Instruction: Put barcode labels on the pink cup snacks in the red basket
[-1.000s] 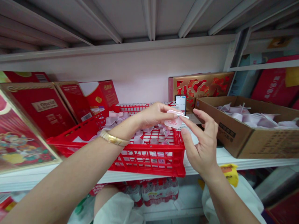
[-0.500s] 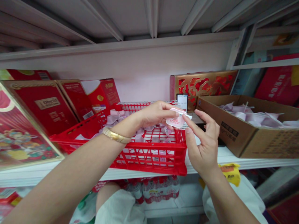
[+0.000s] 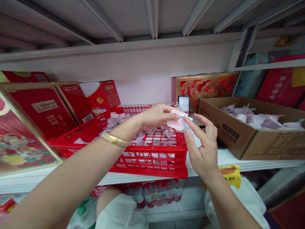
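My left hand [image 3: 157, 117] holds a small pink cup [image 3: 175, 122] with a printed lid, its thumb on the lid above the red basket. The index finger of my right hand [image 3: 204, 144] touches a small white label [image 3: 187, 118] at the cup's right edge; its other fingers are spread. Many pink and white cups lie in the red basket [image 3: 152, 149] under my left hand. Behind my hands a phone-like device [image 3: 184, 105] with a lit screen stands upright.
A cardboard box [image 3: 240, 143] of similar cups sits at the right. Gift boxes [image 3: 47, 108] lean at the left, and a gold and red box [image 3: 214, 84] stands at the back. Bottles [image 3: 162, 194] are on the lower shelf, and metal beams cross overhead.
The whole view has shifted slightly, so things appear a little further left. My right index finger still touches the label; its other fingers have lowered slightly.
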Tool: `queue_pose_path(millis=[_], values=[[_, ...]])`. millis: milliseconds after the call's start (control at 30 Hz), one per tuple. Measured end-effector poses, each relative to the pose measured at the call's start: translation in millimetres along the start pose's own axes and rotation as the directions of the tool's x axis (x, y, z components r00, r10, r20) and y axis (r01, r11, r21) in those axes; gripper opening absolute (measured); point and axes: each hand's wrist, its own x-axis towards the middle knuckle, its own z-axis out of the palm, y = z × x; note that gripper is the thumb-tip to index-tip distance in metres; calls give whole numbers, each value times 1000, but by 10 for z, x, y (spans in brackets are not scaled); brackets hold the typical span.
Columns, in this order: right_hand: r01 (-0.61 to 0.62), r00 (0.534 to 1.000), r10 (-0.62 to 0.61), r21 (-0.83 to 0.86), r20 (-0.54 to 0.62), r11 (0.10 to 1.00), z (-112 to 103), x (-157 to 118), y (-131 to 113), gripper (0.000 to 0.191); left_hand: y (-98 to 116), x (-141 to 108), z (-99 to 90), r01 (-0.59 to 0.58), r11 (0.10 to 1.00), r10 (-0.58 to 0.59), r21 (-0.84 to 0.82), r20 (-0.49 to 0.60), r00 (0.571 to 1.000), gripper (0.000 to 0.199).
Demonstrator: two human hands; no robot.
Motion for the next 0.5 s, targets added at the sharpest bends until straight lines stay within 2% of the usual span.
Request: queue_pose_path(millis=[200,367,500], values=[[25,999,-29,140,29,990,-168,74,-4,34,284,11,140,-43,999,43,3,5,999,35],[104,989,-88,135,-118,985,-441,129,63,34,472,150,448,-39,999,37,10,127,991,37],[106,963,-98,16,-250,994,-727,164,247,29,477,474,740,-33,993,9,111,210,978,39]])
